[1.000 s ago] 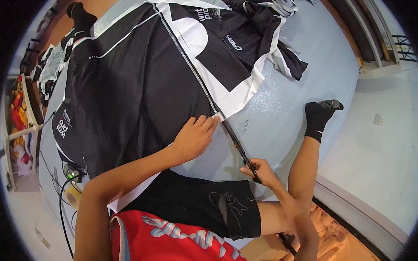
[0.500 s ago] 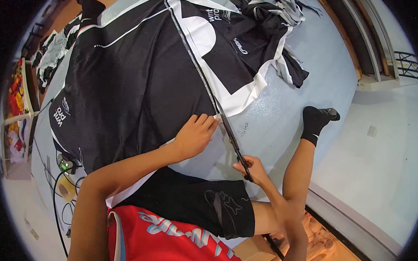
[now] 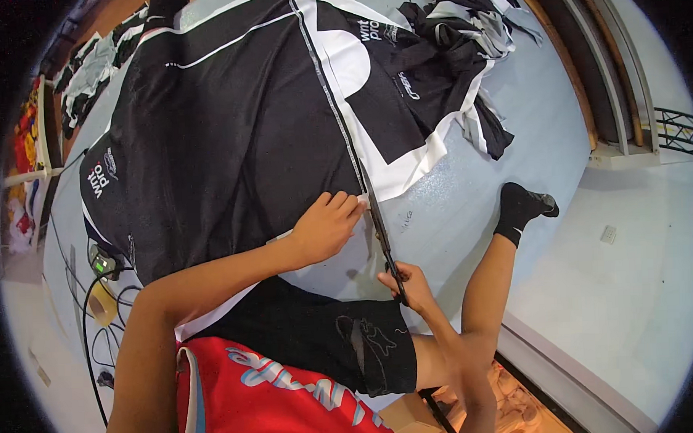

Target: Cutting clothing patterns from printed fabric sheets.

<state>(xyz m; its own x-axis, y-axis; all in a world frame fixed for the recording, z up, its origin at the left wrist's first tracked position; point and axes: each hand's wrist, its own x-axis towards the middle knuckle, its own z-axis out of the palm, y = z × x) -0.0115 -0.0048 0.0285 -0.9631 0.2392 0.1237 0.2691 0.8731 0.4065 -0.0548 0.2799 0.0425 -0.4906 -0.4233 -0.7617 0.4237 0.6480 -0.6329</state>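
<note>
Fabric (image 3: 237, 144), black-and-white: lay spread on the pale blue desk (image 3: 453, 220), near edge pinched by fingers of the left hand (image 3: 324, 229). Scissors (image 3: 382, 238), long, black: handles were gripped in the right hand (image 3: 414, 287), blades sat at that edge.

Two bare hands are in view, one left hand (image 3: 325, 229) and one right hand (image 3: 411, 287), with one pair of long black scissors (image 3: 385, 242). There is one large black-and-white printed cloth (image 3: 192, 153), bearing one white half-round patch (image 3: 349, 60). One pale blue worktop (image 3: 453, 205) carries two heaps of black, grey and white fabric pieces (image 3: 469, 21); how many pieces each contains cannot be told. Also here: one yellow ring-shaped roll (image 3: 101, 303), one small device with a green-lit display (image 3: 102, 262), several tangled black cables (image 3: 86, 344), too overlapped to count, two black fabric socks (image 3: 516, 204), one pair of black shorts (image 3: 297, 333) and one red sleeveless top (image 3: 238, 400).
</note>
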